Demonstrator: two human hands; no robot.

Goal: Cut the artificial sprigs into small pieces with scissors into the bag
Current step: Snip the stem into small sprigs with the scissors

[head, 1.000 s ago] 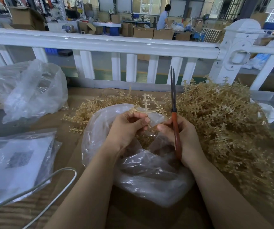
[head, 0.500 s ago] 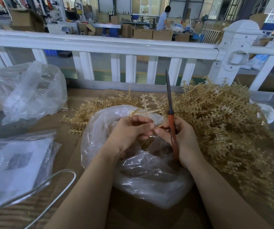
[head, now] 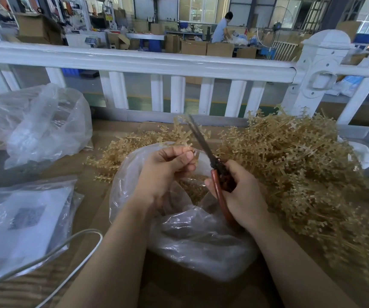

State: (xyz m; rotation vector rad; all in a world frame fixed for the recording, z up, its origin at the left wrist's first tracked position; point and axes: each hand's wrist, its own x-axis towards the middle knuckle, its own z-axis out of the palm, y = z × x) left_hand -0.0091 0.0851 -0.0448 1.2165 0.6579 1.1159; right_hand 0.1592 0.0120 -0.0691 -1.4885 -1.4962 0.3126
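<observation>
My left hand pinches a tan artificial sprig above the mouth of a clear plastic bag. Its branches stick up past my fingers. My right hand grips red-handled scissors. Their dark blades point up and to the left, blurred, right beside the sprig. Cut tan pieces lie inside the bag between my hands. A big heap of uncut sprigs covers the table to the right of the bag.
A white railing runs across just behind the table. Two more plastic bags lie at the left, one crumpled and one flat with paper inside. A white cable loops at the lower left. Farther back is a workshop with cardboard boxes and a person.
The scissors have tilted from nearly upright to leaning left, with the blades swung toward the sprig. My left hand has lifted the sprig slightly and my right hand has shifted right.
</observation>
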